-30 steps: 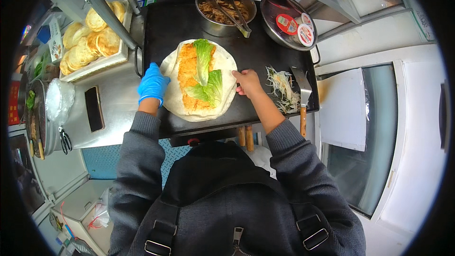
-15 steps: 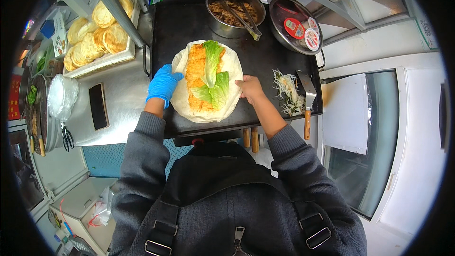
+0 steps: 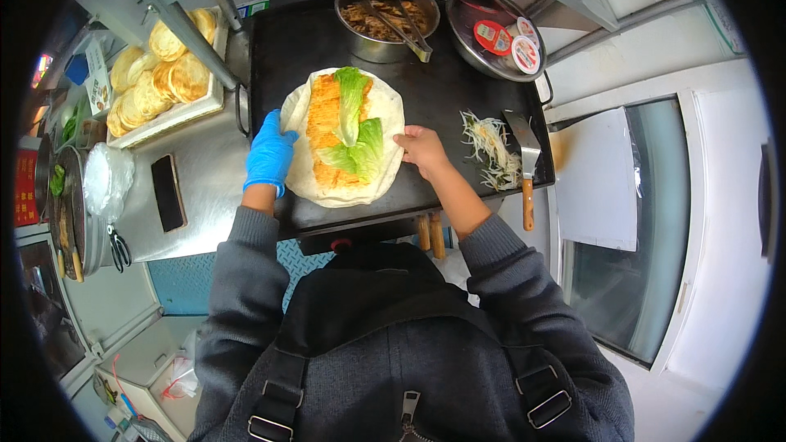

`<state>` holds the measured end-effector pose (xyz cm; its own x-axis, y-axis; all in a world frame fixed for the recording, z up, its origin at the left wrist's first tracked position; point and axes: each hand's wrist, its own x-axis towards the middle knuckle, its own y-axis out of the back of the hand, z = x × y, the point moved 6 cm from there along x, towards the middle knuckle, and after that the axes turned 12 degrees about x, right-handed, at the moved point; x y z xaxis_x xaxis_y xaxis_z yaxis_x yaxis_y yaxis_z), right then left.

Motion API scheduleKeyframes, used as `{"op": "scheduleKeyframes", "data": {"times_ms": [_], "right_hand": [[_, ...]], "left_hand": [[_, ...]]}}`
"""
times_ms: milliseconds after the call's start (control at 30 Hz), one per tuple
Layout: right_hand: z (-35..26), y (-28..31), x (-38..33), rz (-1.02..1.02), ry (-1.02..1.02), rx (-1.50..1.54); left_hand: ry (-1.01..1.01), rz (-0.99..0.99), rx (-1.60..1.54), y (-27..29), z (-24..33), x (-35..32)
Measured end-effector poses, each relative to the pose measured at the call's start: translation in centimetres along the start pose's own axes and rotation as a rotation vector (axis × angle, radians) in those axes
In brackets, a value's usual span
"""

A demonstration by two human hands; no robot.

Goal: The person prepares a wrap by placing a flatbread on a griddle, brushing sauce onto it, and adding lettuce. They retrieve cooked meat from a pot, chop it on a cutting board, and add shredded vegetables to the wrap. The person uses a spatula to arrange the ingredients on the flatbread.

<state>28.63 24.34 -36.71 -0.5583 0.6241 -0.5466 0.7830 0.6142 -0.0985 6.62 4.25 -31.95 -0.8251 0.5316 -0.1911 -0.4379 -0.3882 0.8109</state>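
Observation:
A round pale flatbread [image 3: 387,110] lies over the black griddle [image 3: 434,102], a broad orange strip [image 3: 322,119] spread down its middle. Two green lettuce leaves [image 3: 365,150] rest on that strip. My left hand [image 3: 270,155], in a blue glove, pinches the flatbread's left edge, which looks slightly lifted. On the opposite edge my bare right hand [image 3: 422,150] is closed, thumb on top and fingers partly hidden beneath. Whether the flatbread's underside touches the griddle I cannot tell.
Bean sprouts [image 3: 491,150] and a wooden-handled spatula [image 3: 526,160] lie at the griddle's right. Behind stand a pot [image 3: 377,51] of brown filling with tongs and a lidded pan [image 3: 458,37]. Round breads [image 3: 168,82] fill a left tray; a phone [image 3: 169,192] lies nearby.
The whole view has shifted slightly. My left thumb no longer reaches over the flatbread as far; the glove now sits more at its edge. My right hand keeps its grip.

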Motion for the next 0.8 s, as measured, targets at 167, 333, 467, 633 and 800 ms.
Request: {"op": "scheduleKeyframes", "data": {"times_ms": [167,333,467,633,800], "right_hand": [[-3.5,8.5,-7.7,0.114,0.511,-0.287],[-3.2,21.3,-17.8,0.758,0.625,-1.001],[0.9,24.2,-16.5,0.735,0.288,-1.102],[0.0,25.0,-15.9,0.670,0.410,-1.177],[-4.8,25.9,-15.8,0.700,0.496,-1.234]], "left_hand": [[-0.245,0.198,0.138,3.2,2.7,-4.0],[-0.324,0.084,-0.391,1.8,6.9,-7.7],[-0.498,-0.173,-0.407,-4.4,14.0,-9.7],[-0.595,-0.313,-0.400,-9.2,18.8,-10.7],[-0.582,-0.382,-0.450,-10.8,18.7,-11.0]]}}
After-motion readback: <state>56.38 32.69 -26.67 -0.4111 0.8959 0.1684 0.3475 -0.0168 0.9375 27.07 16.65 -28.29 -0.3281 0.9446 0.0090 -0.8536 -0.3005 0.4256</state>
